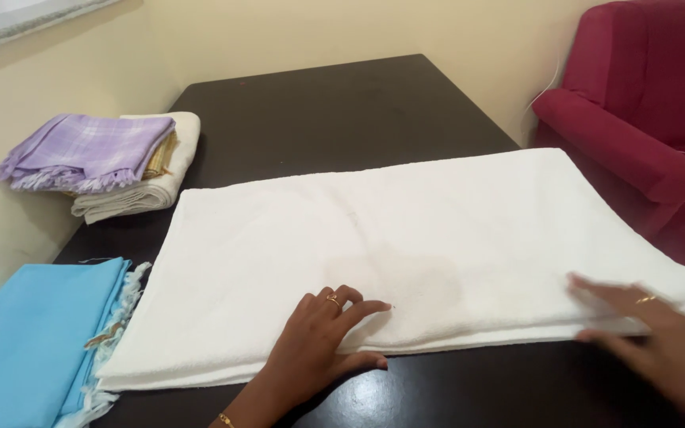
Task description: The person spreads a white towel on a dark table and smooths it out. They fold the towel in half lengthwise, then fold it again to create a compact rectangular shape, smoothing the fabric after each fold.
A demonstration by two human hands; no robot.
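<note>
A large white towel (406,246) lies spread flat, folded in layers, across a dark table (342,103). My left hand (323,337) rests palm down on the towel's near edge, fingers spread, a gold ring on one finger. My right hand (656,333) lies blurred on the towel's near right corner, fingers extended over the layered edge, also with a ring. Neither hand grips the cloth.
A light blue fringed cloth (29,341) lies at the near left. A stack of folded cloths topped by a lilac checked one (93,150) sits at the far left by the cream wall. A dark red armchair (644,103) stands right of the table.
</note>
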